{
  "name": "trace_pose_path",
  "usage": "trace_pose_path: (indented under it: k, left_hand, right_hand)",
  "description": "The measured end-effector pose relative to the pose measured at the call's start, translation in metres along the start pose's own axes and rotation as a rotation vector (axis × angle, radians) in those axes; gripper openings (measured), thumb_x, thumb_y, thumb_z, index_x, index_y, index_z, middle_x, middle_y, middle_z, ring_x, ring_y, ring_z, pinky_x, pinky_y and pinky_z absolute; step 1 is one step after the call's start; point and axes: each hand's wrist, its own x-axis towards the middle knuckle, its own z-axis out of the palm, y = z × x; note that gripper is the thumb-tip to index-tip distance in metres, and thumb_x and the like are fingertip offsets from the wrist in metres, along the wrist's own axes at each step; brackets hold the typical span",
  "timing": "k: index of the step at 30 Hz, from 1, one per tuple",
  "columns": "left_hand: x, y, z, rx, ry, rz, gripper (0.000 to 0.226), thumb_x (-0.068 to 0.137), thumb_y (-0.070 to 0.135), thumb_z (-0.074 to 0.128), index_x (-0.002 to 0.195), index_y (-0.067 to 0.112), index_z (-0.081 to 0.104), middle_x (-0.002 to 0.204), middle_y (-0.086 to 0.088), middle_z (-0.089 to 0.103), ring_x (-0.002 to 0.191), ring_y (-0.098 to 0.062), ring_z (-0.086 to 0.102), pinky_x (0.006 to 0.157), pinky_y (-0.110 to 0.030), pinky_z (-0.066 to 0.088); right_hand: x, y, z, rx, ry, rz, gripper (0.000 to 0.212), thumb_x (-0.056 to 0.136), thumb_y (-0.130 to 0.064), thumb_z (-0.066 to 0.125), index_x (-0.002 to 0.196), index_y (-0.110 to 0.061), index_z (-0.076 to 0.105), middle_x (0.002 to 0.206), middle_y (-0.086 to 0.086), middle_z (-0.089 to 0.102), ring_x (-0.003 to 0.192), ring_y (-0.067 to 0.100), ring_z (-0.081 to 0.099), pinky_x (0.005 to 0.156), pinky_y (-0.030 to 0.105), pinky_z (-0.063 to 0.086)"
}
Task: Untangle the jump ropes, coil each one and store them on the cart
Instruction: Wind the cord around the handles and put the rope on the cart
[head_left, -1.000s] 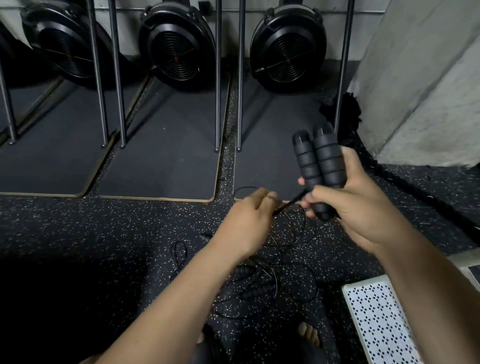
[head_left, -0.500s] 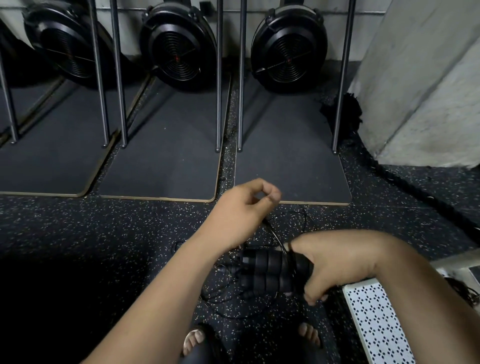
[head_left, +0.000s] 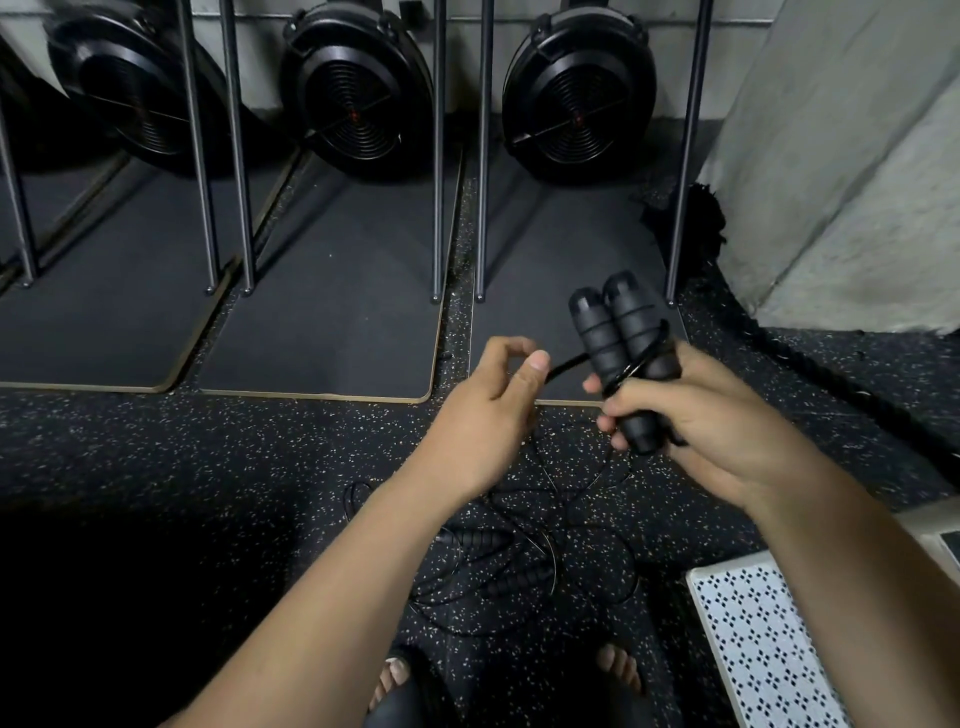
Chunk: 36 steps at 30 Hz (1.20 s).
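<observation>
My right hand (head_left: 691, 415) grips two black ribbed jump rope handles (head_left: 618, 343) held side by side, their tops pointing up and away. A thin black cord (head_left: 569, 362) loops once around the handles and runs left to my left hand (head_left: 488, 415), which pinches it between thumb and fingers. Below my hands, on the speckled floor, lies a tangle of thin cords (head_left: 561, 540) with other black handles (head_left: 511, 574) in it.
A white perforated cart shelf (head_left: 753, 649) sits at the lower right. Three black fan-wheel machines (head_left: 358, 98) stand at the back behind metal poles on dark mats (head_left: 332, 322). A concrete wall (head_left: 852, 171) and a thick black rope (head_left: 810, 364) lie to the right. My feet (head_left: 615, 667) are at the bottom.
My right hand swung the handles down and sideways, then back up upright. The cord now wraps once around them. My left hand kept its pinch on the cord.
</observation>
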Motion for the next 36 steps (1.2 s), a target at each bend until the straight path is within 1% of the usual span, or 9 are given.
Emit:
trace_pose_path:
  k: [5, 13, 17, 20, 23, 25, 28, 32, 36]
  left_hand:
    - [-0.001, -0.002, -0.003, 0.12, 0.015, 0.021, 0.026, 0.109, 0.052, 0.049, 0.13, 0.038, 0.053, 0.065, 0.003, 0.058, 0.057, -0.01, 0.052, 0.062, -0.032, 0.045]
    - [-0.002, -0.003, -0.008, 0.191, -0.076, 0.037, 0.013, 0.103, 0.044, 0.067, 0.113, 0.035, 0.065, 0.051, 0.011, 0.047, 0.047, -0.011, 0.04, 0.049, -0.025, 0.034]
    - [-0.003, -0.002, -0.012, 0.154, -0.138, 0.051, 0.012, 0.102, 0.044, 0.07, 0.104, 0.032, 0.07, 0.052, 0.011, 0.043, 0.049, -0.013, 0.034, 0.047, -0.026, 0.029]
    - [0.001, 0.002, -0.012, 0.017, -0.182, 0.044, 0.022, 0.105, 0.046, 0.065, 0.104, 0.026, 0.074, 0.058, 0.007, 0.044, 0.053, -0.015, 0.037, 0.053, -0.028, 0.03]
    - [0.002, 0.001, -0.016, -0.198, -0.218, -0.005, 0.029, 0.108, 0.04, 0.06, 0.105, 0.016, 0.076, 0.064, 0.001, 0.058, 0.058, -0.013, 0.053, 0.057, -0.026, 0.043]
    - [0.003, -0.007, -0.016, -0.126, -0.202, -0.004, 0.027, 0.102, 0.037, 0.061, 0.09, 0.015, 0.072, 0.074, 0.0, 0.072, 0.067, -0.016, 0.064, 0.065, -0.027, 0.049]
    - [0.002, -0.006, -0.009, -0.06, -0.093, -0.03, 0.036, 0.101, 0.043, 0.051, 0.072, 0.025, 0.06, 0.058, 0.01, 0.055, 0.053, -0.013, 0.043, 0.055, -0.032, 0.032]
    - [0.003, -0.005, -0.003, -0.054, -0.084, 0.006, 0.026, 0.11, 0.052, 0.047, 0.112, 0.031, 0.063, 0.057, 0.013, 0.047, 0.05, -0.01, 0.042, 0.053, -0.034, 0.031]
    - [0.003, -0.006, -0.003, 0.041, -0.044, 0.031, 0.015, 0.109, 0.049, 0.052, 0.122, 0.04, 0.056, 0.057, 0.012, 0.046, 0.051, -0.012, 0.041, 0.055, -0.034, 0.034]
  right_hand:
    - [0.005, 0.015, -0.002, -0.419, 0.055, 0.135, 0.047, 0.083, 0.013, 0.07, 0.12, -0.011, 0.053, 0.107, 0.025, 0.074, 0.067, 0.024, 0.071, 0.056, 0.038, 0.055]
    - [-0.007, 0.02, 0.008, -0.839, -0.497, 0.304, 0.043, 0.081, 0.015, 0.069, 0.112, -0.012, 0.057, 0.102, 0.019, 0.075, 0.075, 0.022, 0.073, 0.066, 0.04, 0.058]
    - [-0.019, 0.008, 0.014, -0.772, -0.832, 0.301, 0.047, 0.084, 0.014, 0.076, 0.122, -0.011, 0.063, 0.114, 0.013, 0.079, 0.089, 0.014, 0.074, 0.074, 0.037, 0.06]
    - [-0.025, -0.003, 0.014, -0.556, -0.901, 0.184, 0.045, 0.087, 0.017, 0.075, 0.125, -0.005, 0.064, 0.118, 0.019, 0.077, 0.097, 0.032, 0.074, 0.086, 0.055, 0.058]
    - [-0.026, -0.009, 0.01, -0.327, -0.855, 0.061, 0.047, 0.087, 0.019, 0.074, 0.129, 0.0, 0.062, 0.12, 0.025, 0.074, 0.094, 0.028, 0.072, 0.081, 0.049, 0.057]
    - [-0.025, -0.011, 0.009, -0.178, -0.795, -0.023, 0.048, 0.087, 0.019, 0.071, 0.131, 0.002, 0.062, 0.121, 0.028, 0.072, 0.091, 0.027, 0.071, 0.073, 0.037, 0.059]
    - [-0.019, -0.011, 0.008, 0.019, -0.571, -0.105, 0.047, 0.084, 0.015, 0.071, 0.13, 0.005, 0.064, 0.121, 0.028, 0.072, 0.087, 0.027, 0.069, 0.067, 0.034, 0.058]
    - [-0.008, -0.006, 0.007, 0.04, -0.126, -0.115, 0.045, 0.087, 0.009, 0.073, 0.129, -0.004, 0.063, 0.117, 0.02, 0.077, 0.083, 0.026, 0.071, 0.062, 0.033, 0.057]
    - [0.003, 0.008, 0.002, -0.238, 0.156, -0.047, 0.047, 0.089, 0.005, 0.077, 0.124, -0.014, 0.051, 0.107, 0.016, 0.079, 0.077, 0.024, 0.075, 0.058, 0.037, 0.057]
